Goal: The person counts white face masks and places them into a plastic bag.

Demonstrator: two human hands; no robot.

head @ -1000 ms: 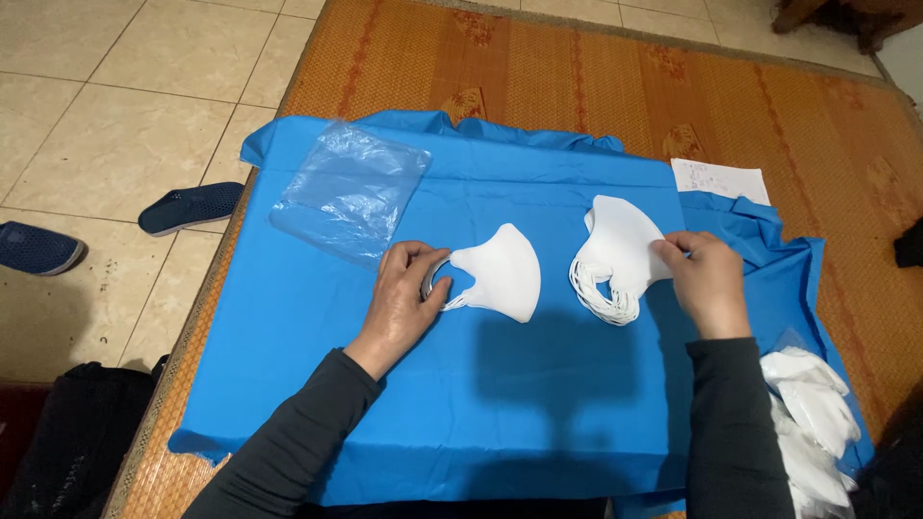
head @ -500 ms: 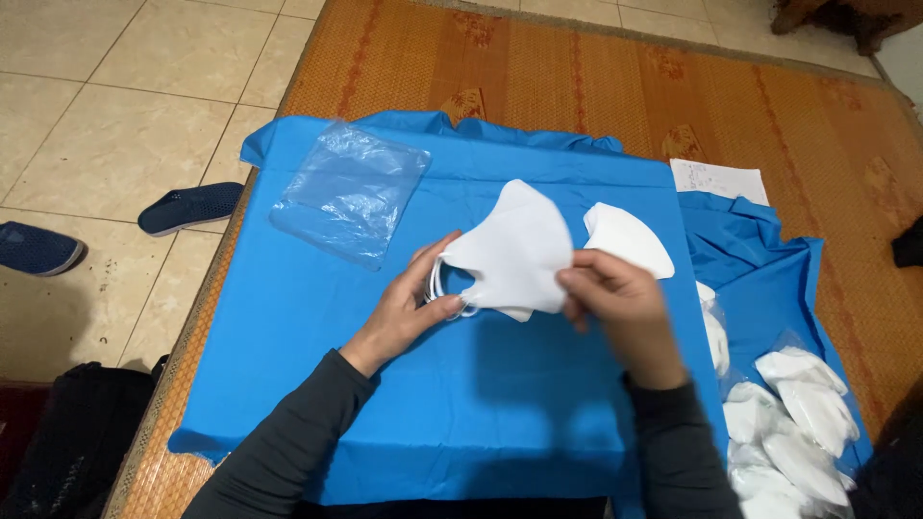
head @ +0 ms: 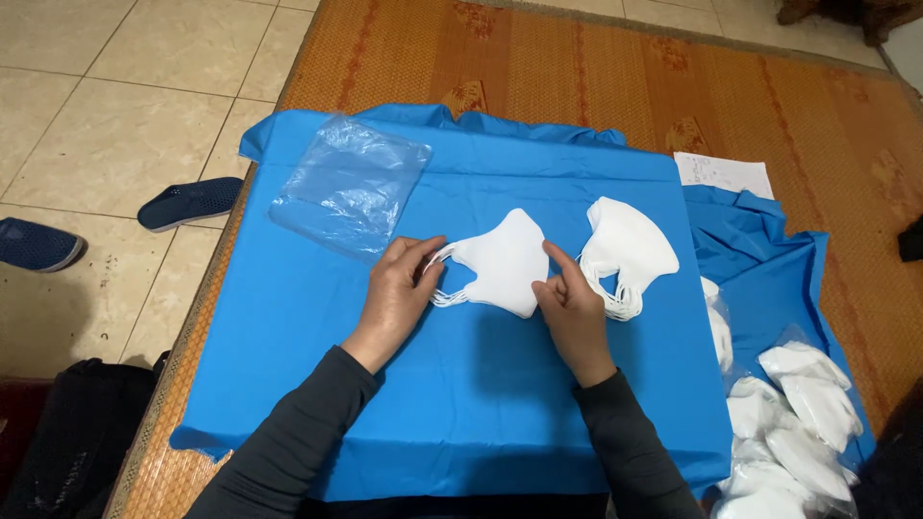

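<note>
A small stack of folded white face masks (head: 498, 261) lies on the blue cloth (head: 461, 404). My left hand (head: 399, 288) pinches the ear loops at the stack's left end. On the stack's right edge rest the fingers of my right hand (head: 569, 303), pressing it flat. A second stack of white masks (head: 625, 252) lies just to the right, apart from both hands. A clear plastic bag (head: 351, 185) lies flat on the cloth to the upper left.
Bagged white masks (head: 798, 423) are heaped at the lower right. A white paper sheet (head: 723, 174) lies on the woven mat (head: 596, 67). Dark slippers (head: 188, 202) sit on the tiled floor at left, a black bag (head: 67, 432) at lower left.
My right hand carried a mask from the right stack over to the left one and laid it down. Both hands now hold the left stack flat on the cloth.
</note>
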